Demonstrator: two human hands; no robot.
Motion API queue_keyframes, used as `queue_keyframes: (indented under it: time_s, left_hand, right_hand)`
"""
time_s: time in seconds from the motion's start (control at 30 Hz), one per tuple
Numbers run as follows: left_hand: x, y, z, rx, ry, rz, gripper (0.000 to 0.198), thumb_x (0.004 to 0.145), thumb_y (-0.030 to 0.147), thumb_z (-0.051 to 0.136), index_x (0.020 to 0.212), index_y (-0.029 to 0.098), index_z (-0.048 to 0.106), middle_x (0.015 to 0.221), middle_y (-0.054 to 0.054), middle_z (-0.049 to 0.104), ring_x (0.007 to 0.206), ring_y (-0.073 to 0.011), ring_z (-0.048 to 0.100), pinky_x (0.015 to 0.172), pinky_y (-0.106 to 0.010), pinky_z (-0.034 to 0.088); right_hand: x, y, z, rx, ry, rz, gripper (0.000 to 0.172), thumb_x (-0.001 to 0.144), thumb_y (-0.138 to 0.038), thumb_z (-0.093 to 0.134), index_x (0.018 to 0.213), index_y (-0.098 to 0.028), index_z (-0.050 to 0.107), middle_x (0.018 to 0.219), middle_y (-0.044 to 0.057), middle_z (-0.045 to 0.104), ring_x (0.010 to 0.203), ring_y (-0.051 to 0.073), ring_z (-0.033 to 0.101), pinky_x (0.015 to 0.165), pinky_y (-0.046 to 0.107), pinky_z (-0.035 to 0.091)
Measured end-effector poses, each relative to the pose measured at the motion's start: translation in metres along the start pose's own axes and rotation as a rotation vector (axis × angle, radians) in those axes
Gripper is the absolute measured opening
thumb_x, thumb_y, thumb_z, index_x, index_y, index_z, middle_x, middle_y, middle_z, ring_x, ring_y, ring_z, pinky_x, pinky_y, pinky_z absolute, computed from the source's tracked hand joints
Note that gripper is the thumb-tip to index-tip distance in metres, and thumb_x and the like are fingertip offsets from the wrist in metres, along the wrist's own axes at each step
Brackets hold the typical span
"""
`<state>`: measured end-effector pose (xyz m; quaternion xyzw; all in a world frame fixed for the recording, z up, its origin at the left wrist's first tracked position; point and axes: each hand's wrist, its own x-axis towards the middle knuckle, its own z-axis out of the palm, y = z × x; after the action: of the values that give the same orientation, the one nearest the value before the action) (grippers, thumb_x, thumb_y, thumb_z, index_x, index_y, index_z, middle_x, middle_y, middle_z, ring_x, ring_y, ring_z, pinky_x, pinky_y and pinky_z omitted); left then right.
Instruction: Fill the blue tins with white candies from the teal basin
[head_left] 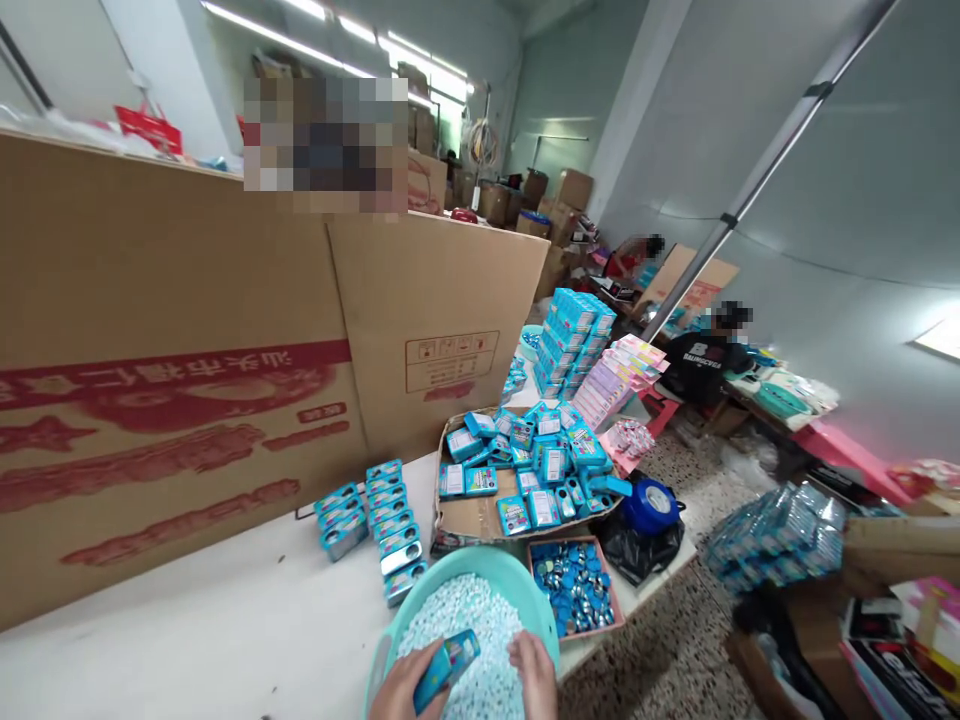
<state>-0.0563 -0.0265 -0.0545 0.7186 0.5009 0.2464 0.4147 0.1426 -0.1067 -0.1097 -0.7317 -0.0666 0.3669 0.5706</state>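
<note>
My left hand (405,688) grips a small blue printed tin (445,670), tilted over a turquoise basin (553,625). The basin is full of small white and pale blue pellets (471,605). My right hand (535,676) is over the basin's right side, its fingers curled close to the pellets; anything inside them is hidden. Just behind the basin, similar blue tins (397,540) with round dark openings stand in rows. Right of the basin sits a shallow box of blue and silver round caps (574,588).
A cardboard tray (469,518) heaped with blue tins stands behind the basin. A large cardboard panel (187,380) walls the table's far side. At right are a blue tape roll (652,505), black plastic bag (636,545) and stacked tins (574,340). A person (701,360) sits farther off.
</note>
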Motion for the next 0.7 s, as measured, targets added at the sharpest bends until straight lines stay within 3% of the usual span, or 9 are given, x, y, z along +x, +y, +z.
queue_keyframes:
  time_s: [0.13, 0.27, 0.37, 0.43, 0.53, 0.6, 0.7]
  left_hand:
    - [-0.007, 0.004, -0.003, -0.044, -0.031, -0.051, 0.040, 0.064, 0.034, 0.064, 0.104, 0.029, 0.068, 0.109, -0.001, 0.069, 0.104, -0.0286, 0.063, 0.091, -0.036, 0.052]
    - [-0.025, 0.020, -0.016, -0.186, -0.072, -0.084, 0.038, 0.068, 0.026, 0.062, 0.106, 0.024, 0.063, 0.111, -0.003, 0.067, 0.106, -0.0245, 0.061, 0.094, -0.035, 0.049]
    - [-0.028, 0.023, -0.026, -0.289, 0.025, -0.086, 0.036, 0.071, 0.022, 0.062, 0.107, 0.023, 0.060, 0.109, -0.003, 0.066, 0.104, -0.0209, 0.060, 0.095, -0.034, 0.047]
    - [-0.022, 0.010, -0.032, -0.269, 0.196, -0.098, 0.036, 0.070, 0.024, 0.066, 0.105, 0.022, 0.059, 0.109, -0.005, 0.063, 0.105, -0.0207, 0.058, 0.095, -0.035, 0.045]
    - [-0.003, -0.027, -0.043, -0.198, 0.467, -0.233, 0.040, 0.071, 0.030, 0.068, 0.108, 0.021, 0.055, 0.105, -0.006, 0.060, 0.096, -0.0197, 0.058, 0.084, -0.033, 0.048]
    - [0.014, -0.056, -0.052, -0.215, 0.565, -0.301, 0.043, 0.072, 0.031, 0.067, 0.111, 0.021, 0.052, 0.104, -0.005, 0.059, 0.090, -0.0179, 0.059, 0.076, -0.029, 0.049]
    - [0.043, -0.097, -0.062, -0.184, 0.610, -0.351, 0.043, 0.070, 0.025, 0.069, 0.109, 0.021, 0.052, 0.104, -0.004, 0.058, 0.087, -0.0167, 0.058, 0.072, -0.028, 0.048]
  right_hand:
    - [0.000, -0.001, -0.002, -0.005, -0.034, 0.016, 0.055, 0.052, -0.068, 0.063, 0.070, -0.016, 0.066, 0.068, 0.006, 0.069, 0.072, 0.024, 0.066, 0.070, 0.034, 0.052]
    - [-0.013, -0.019, -0.008, -0.042, -0.103, 0.030, 0.050, 0.054, -0.063, 0.065, 0.071, -0.016, 0.064, 0.073, 0.005, 0.069, 0.073, 0.022, 0.065, 0.071, 0.033, 0.052]
    - [-0.017, -0.031, -0.010, -0.090, -0.190, 0.057, 0.048, 0.058, -0.061, 0.063, 0.076, -0.016, 0.064, 0.074, 0.005, 0.069, 0.075, 0.020, 0.065, 0.071, 0.031, 0.051]
    - [-0.014, -0.030, -0.010, -0.146, -0.179, 0.085, 0.048, 0.060, -0.059, 0.063, 0.079, -0.015, 0.064, 0.076, 0.005, 0.069, 0.075, 0.019, 0.065, 0.073, 0.031, 0.051]
    - [-0.009, -0.024, -0.011, -0.202, -0.159, 0.132, 0.051, 0.060, -0.058, 0.064, 0.085, -0.014, 0.064, 0.080, 0.006, 0.069, 0.074, 0.019, 0.065, 0.073, 0.031, 0.051]
    - [-0.007, -0.020, -0.013, -0.215, -0.171, 0.148, 0.052, 0.059, -0.058, 0.065, 0.085, -0.013, 0.064, 0.080, 0.007, 0.070, 0.074, 0.019, 0.065, 0.073, 0.031, 0.051]
    - [-0.006, -0.020, -0.014, -0.228, -0.176, 0.154, 0.051, 0.058, -0.057, 0.066, 0.084, -0.013, 0.065, 0.079, 0.007, 0.070, 0.073, 0.020, 0.066, 0.073, 0.032, 0.051]
